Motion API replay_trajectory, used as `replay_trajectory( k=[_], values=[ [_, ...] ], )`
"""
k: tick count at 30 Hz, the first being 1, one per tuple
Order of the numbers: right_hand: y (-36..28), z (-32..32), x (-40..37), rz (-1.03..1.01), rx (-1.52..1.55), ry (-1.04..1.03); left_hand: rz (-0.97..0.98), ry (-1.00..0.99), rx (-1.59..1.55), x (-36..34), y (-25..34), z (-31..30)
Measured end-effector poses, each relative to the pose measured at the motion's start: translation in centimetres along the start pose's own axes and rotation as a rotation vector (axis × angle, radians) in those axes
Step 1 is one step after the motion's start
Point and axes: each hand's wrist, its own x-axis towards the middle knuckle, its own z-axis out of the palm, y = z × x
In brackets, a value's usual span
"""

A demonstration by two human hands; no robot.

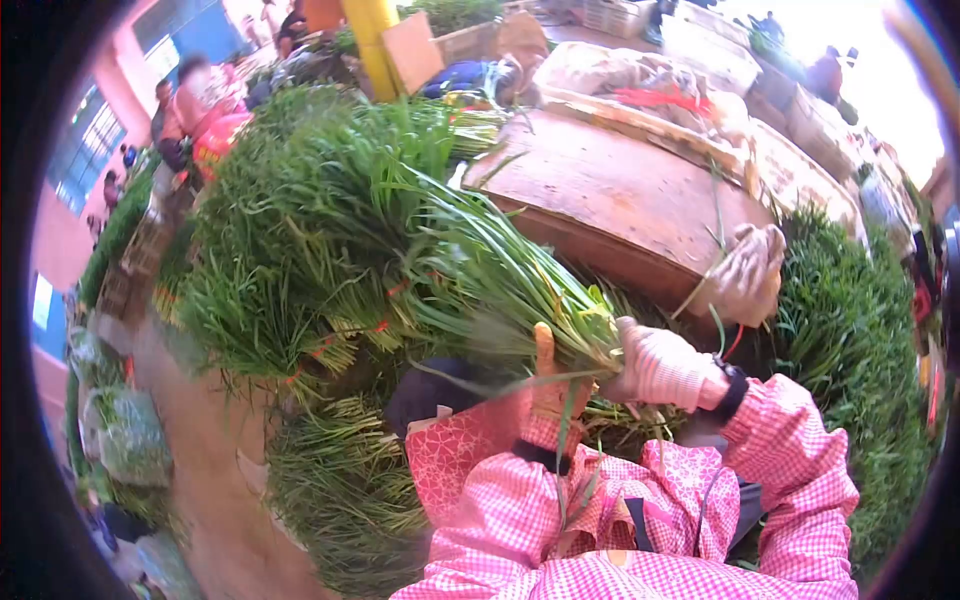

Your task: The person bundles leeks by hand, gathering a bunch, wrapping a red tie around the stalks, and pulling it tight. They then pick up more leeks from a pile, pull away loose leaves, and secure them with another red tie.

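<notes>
A bunch of long green leafy stalks (545,285) slants up and left in front of me, its pale root ends toward my body. My right hand (660,365), in a pale knit glove, is closed around those root ends. Just left of it, against the underside of the bunch, is my left hand (555,390), with one finger pointing up. Its other fingers are hidden or blurred. Thin loose leaves cross and hang down past this hand. Beyond the bunch lies a large heap of similar greens (320,190), with orange-red ties around some bundles.
A brown wooden board (620,200) lies beyond my right hand, with a crumpled pale cloth or bag (745,275) at its corner. More greens (345,480) lie at lower left, and others (850,340) at right. A yellow post (370,45) stands behind. People are in the background.
</notes>
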Motion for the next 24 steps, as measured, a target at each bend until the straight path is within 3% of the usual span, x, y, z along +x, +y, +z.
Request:
replay_trajectory(
  k=[3, 4, 6, 9, 12, 14, 15, 17, 22, 24],
  values=[
    [4.2, 3.9, -0.5, 0.119, 0.213, -0.016, -0.151, 0.089, -0.022, 1.0, -2.4, -4.3],
    [6.6, 6.8, -0.4, 0.062, 0.301, 0.024, -0.178, 0.134, 0.011, 0.8, -3.2, -5.2],
    [6.7, 7.3, -1.3, 0.226, 0.367, -0.108, -0.180, 0.267, 0.081, 0.7, -4.3, -5.6],
    [4.7, 5.9, -2.6, 0.247, 0.353, -0.113, -0.214, 0.151, 0.095, 1.5, -2.9, -8.0],
    [4.2, 6.1, -3.2, 0.173, 0.326, -0.078, -0.020, 0.134, 0.067, 2.3, -1.1, -8.0],
    [4.0, 6.8, -3.9, 0.132, 0.333, -0.120, 0.054, 0.126, 0.084, 1.6, -1.1, -4.9],
    [3.1, 6.3, -4.7, 0.111, 0.439, -0.087, 0.059, 0.116, 0.085, 1.5, -0.9, -3.6],
    [1.9, 6.8, -5.2, 0.234, 0.271, -0.179, 0.055, 0.095, 0.099, 1.8, -0.9, -2.8],
    [4.5, 4.0, -5.0, -0.022, 0.293, -0.384, 0.026, 0.051, 0.167, 2.6, -0.7, -3.5],
    [5.3, 1.2, -3.5, 0.045, 0.119, -0.322, 0.024, 0.034, 0.222, 3.0, -0.3, -3.9]
  ],
)
